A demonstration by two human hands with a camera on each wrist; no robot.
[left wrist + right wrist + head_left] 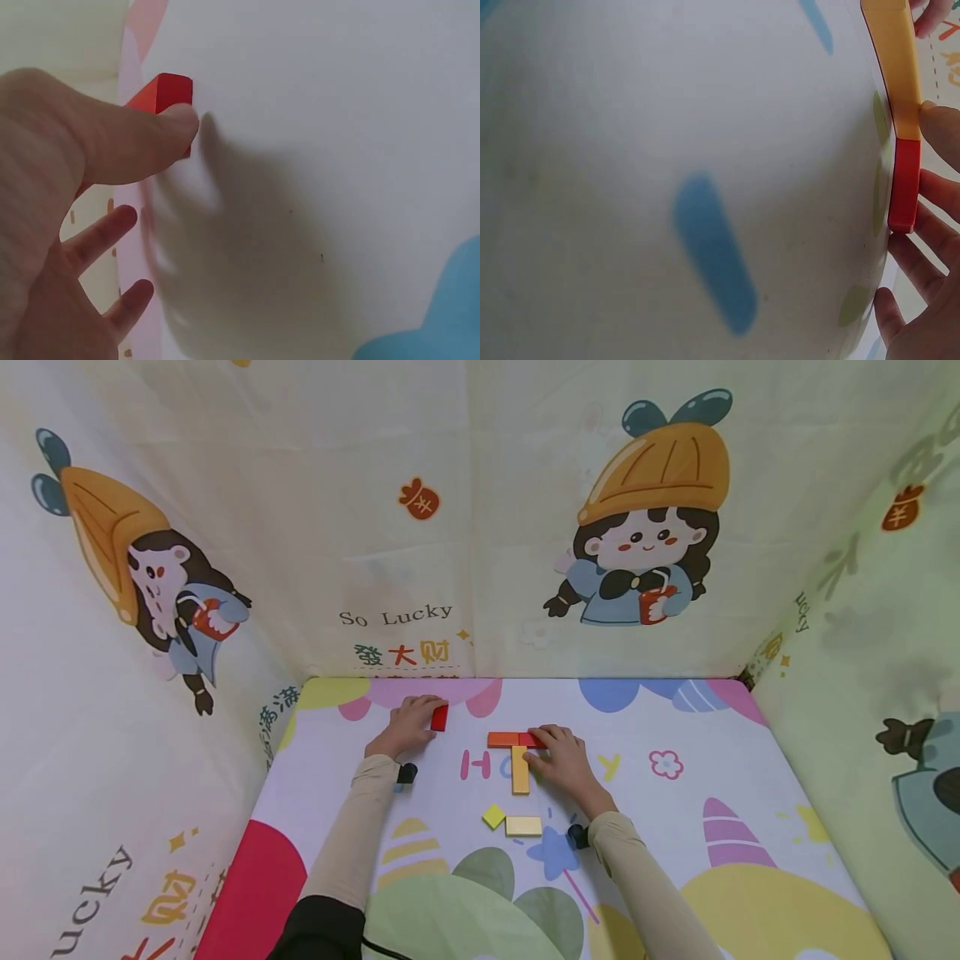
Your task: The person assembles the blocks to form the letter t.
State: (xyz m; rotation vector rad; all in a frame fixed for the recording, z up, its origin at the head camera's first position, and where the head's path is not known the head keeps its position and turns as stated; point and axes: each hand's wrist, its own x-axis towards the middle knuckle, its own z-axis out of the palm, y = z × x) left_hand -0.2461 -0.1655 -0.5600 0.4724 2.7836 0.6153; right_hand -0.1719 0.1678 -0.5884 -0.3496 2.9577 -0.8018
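My left hand (411, 723) is at the back left of the mat and pinches a small red block (439, 717). In the left wrist view the thumb (142, 142) presses on this red block (169, 91), which stands on its edge. My right hand (564, 758) rests its fingertips on a flat red block (531, 740). That block lies end to end with an orange block (502, 739) above a long yellow block (520, 769), making a T. In the right wrist view the red block (905, 184) sits under the fingers (934, 199), next to the orange block (898, 67).
A small yellow square block (492, 816) and a pale yellow rectangular block (523, 826) lie loose in front of the T. The colourful printed mat (675, 827) is enclosed by cartoon-print cloth walls (465, 527) at the back and on both sides.
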